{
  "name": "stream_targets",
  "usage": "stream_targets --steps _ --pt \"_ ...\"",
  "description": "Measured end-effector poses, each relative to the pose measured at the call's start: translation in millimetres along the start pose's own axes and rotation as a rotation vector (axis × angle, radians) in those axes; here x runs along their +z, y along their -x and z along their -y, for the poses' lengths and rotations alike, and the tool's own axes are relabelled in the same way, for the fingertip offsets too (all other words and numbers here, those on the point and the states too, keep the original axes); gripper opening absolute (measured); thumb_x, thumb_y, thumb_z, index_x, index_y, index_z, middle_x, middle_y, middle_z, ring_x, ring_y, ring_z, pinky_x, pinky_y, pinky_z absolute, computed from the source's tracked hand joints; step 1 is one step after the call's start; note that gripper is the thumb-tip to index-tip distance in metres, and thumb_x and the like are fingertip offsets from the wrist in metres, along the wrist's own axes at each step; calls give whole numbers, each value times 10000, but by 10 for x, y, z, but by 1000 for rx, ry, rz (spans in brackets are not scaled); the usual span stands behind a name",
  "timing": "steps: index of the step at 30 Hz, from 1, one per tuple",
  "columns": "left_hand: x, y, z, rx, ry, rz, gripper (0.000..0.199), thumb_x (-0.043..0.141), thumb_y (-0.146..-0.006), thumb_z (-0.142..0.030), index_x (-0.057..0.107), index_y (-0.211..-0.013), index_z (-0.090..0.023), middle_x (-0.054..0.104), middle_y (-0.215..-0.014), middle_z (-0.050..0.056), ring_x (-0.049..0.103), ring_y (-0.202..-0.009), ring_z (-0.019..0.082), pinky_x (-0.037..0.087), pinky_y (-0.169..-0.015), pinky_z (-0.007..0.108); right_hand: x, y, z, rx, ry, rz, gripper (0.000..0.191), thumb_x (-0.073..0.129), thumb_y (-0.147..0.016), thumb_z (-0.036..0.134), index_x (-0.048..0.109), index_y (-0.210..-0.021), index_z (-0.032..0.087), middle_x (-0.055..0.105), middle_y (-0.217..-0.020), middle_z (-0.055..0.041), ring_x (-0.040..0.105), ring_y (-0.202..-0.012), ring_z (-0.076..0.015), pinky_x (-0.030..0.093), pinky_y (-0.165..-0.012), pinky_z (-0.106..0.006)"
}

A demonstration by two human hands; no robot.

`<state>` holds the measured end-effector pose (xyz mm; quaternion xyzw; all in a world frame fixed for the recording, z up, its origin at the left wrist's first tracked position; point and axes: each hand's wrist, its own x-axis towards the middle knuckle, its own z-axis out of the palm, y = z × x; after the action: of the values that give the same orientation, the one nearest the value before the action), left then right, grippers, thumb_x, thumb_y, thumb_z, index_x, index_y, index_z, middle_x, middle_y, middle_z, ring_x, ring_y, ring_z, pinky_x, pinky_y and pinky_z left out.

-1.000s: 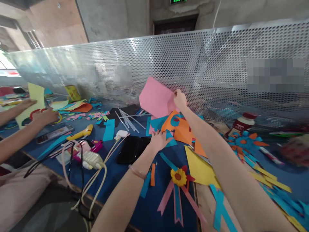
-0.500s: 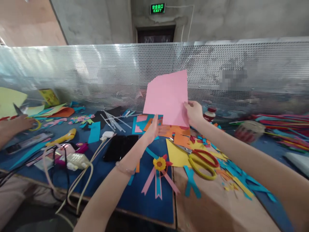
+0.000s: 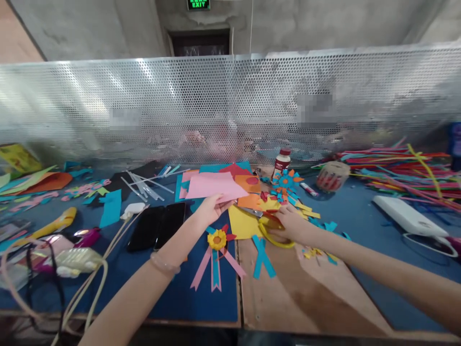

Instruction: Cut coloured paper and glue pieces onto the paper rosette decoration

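Observation:
My left hand [image 3: 212,209] is closed on the near edge of a pink sheet of paper [image 3: 212,185], which tilts low above other coloured sheets. My right hand [image 3: 290,223] is on the handles of a pair of scissors [image 3: 275,239], its fingers partly hidden around the red loop. The scissors' blades point left over a yellow sheet [image 3: 236,226]. Nearer to me lies a paper rosette [image 3: 216,239] with a yellow centre and pink and blue tails. Beside it is a blue paper cross [image 3: 262,257].
Behind the table stands a perforated metal screen [image 3: 201,105]. A small bottle [image 3: 283,161], a blue paper flower [image 3: 286,180] and a round container [image 3: 332,177] are at the back right. Phones [image 3: 146,228] and cables [image 3: 108,245] lie left; a white power bank [image 3: 408,215] lies right.
The pink sheet has come down from upright to nearly flat, now in my left hand. My right hand has let go of it and moved down to the scissors. The view has turned right.

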<state>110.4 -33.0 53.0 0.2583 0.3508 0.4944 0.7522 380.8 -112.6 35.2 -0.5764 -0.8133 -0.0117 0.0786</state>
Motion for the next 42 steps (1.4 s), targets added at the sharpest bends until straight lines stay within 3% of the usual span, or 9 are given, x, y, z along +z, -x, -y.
stream_targets --steps 4,9,16,18,22,26,29,38,42 --pt "-88 -105 6 -40 58 -6 183 501 -827 -37 600 -976 -72 729 -857 163 730 -791 223 602 -752 292 101 -24 35 56 45 43 437 508 -887 505 657 -1006 112 580 -988 -162 554 -935 -268 405 -841 -357" --pt "-151 -149 -69 -58 134 61 229 498 -848 -147 606 -1031 -61 715 -1008 204 690 -990 264 579 -832 323 68 -109 39 131 58 83 408 583 -824 505 657 -920 115 593 -1011 -174 578 -926 -275 419 -800 -332" --pt "-183 -119 -187 -36 196 70 317 445 -845 -109 594 -1124 -92 701 -1111 156 645 -1087 270 565 -857 358 -375 -119 124 199 -63 160 481 626 -760 504 608 -1044 116 677 -944 -129 627 -801 -245 462 -655 -298" --pt "-205 -101 -236 -9 210 66 320 449 -846 -108 598 -1129 -106 702 -1115 141 647 -1084 259 567 -847 344 -577 -68 94 178 -200 227 524 576 -802 563 604 -1110 141 675 -1024 -103 632 -857 -226 485 -685 -280" --pt "-272 -93 -294 33 214 29 311 467 -829 -93 594 -1112 -118 712 -1070 143 683 -1009 244 575 -823 332 -724 89 -31 228 -938 400 529 620 -806 532 571 -1242 238 588 -1245 -60 616 -881 -185 481 -569 -218" --pt "-313 -121 -260 28 175 -15 297 516 -773 -50 585 -1058 -95 726 -908 139 720 -832 235 590 -775 333 -466 134 40 369 -1518 238 467 775 -661 353 630 -1080 206 636 -974 -66 551 -617 -104 429 -458 -181" --pt "-305 -122 -211 24 152 -7 239 518 -764 -36 601 -979 -97 719 -830 118 718 -767 218 596 -760 329 -282 51 234 333 -1740 134 354 714 -694 422 614 -968 221 580 -796 -32 428 -496 -78 370 -405 -192" --pt "-240 -42 -162 49 87 21 199 566 -746 -39 608 -926 -113 719 -900 112 713 -818 228 589 -816 361 -239 -233 479 265 -1528 -16 615 137 -711 839 349 -743 263 243 -609 29 194 -458 -131 155 -335 -256" --pt "-268 -58 -147 46 58 -1 225 525 -718 16 592 -884 -120 706 -804 78 709 -764 193 586 -821 346 -483 -168 628 180 -1582 -100 613 45 -794 753 398 -787 252 284 -660 6 261 -508 -154 278 -401 -282"
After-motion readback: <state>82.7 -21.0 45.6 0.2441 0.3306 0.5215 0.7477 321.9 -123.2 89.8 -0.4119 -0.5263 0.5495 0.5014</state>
